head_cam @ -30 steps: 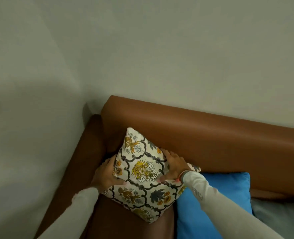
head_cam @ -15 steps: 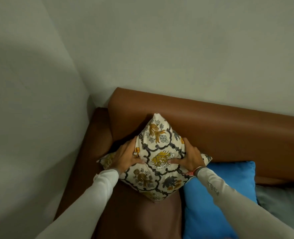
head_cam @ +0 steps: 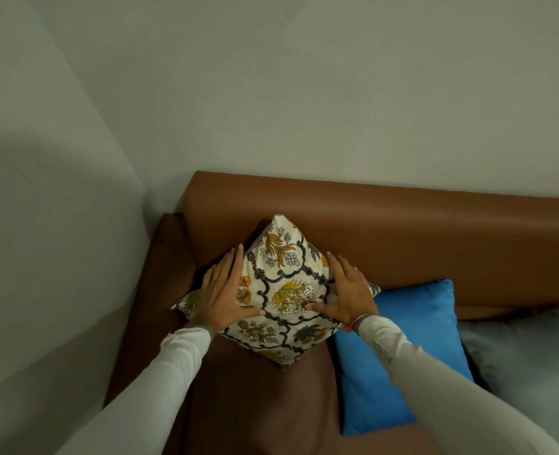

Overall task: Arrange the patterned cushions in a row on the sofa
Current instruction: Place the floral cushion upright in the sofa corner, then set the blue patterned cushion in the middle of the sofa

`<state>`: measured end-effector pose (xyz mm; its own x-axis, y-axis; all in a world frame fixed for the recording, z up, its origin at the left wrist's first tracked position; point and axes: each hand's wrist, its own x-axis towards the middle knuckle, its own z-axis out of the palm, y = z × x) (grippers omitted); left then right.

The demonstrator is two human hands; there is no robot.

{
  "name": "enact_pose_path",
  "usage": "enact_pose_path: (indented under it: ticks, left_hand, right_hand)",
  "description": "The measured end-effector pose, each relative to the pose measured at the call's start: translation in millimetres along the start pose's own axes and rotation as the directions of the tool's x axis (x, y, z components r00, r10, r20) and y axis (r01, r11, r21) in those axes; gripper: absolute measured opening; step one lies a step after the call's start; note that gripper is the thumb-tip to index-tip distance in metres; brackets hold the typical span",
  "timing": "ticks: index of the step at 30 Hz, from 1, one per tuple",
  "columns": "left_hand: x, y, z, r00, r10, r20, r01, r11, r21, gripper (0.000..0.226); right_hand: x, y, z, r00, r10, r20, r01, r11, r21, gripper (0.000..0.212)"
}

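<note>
A cream cushion (head_cam: 283,290) with yellow flowers and dark scrollwork stands on one corner like a diamond in the left corner of the brown leather sofa (head_cam: 402,231), leaning on the backrest. My left hand (head_cam: 224,292) lies flat against its left side, fingers stretched out. My right hand (head_cam: 345,290) presses flat on its right side, thumb across the front. Both hands hold the cushion between them.
A plain blue cushion (head_cam: 402,349) lies on the seat just right of the patterned one. A pale grey cushion (head_cam: 527,359) sits further right. The sofa arm (head_cam: 163,274) stands at the left against the wall corner. Grey walls rise behind.
The cushion has been turned and raised onto its corner against the backrest. My hands have flattened from a curled grip onto its two sides.
</note>
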<state>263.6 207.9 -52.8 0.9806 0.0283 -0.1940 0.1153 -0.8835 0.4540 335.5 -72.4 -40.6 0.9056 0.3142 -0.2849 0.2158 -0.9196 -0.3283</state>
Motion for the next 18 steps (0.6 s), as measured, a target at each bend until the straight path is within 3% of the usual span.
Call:
enact_pose_path:
  ticks: [3,5,13,18]
  left_hand:
    - [-17.5,14.9,-2.4,0.979,0.1,-0.178,-0.065,0.98,0.19,0.133]
    - [-27.9,34.5,-1.2,0.963,0.165,-0.214,-0.111,0.963,0.245,0.126]
    - [-56.1,138.0,60.4,0.944,0.295,-0.15,-0.23,0.911,0.342,0.112]
    - [-66.8,203.7,131.6,0.961,0.255,-0.107,-0.204,0.916,0.346,0.11]
  right_hand:
    - [-18.1,13.0,-9.1,0.999,-0.019,-0.046,0.012,0.991,-0.137,0.135]
    - [-32.7,26.9,-16.8,0.998,-0.026,-0.057,0.014,0.978,-0.208,0.132]
    - [-90.9,129.6,-32.2,0.999,0.032,-0.04,-0.042,0.958,-0.285,0.131]
    - [-131.0,221.7,-35.5,0.985,0.167,0.044,-0.152,0.959,-0.238,0.131]
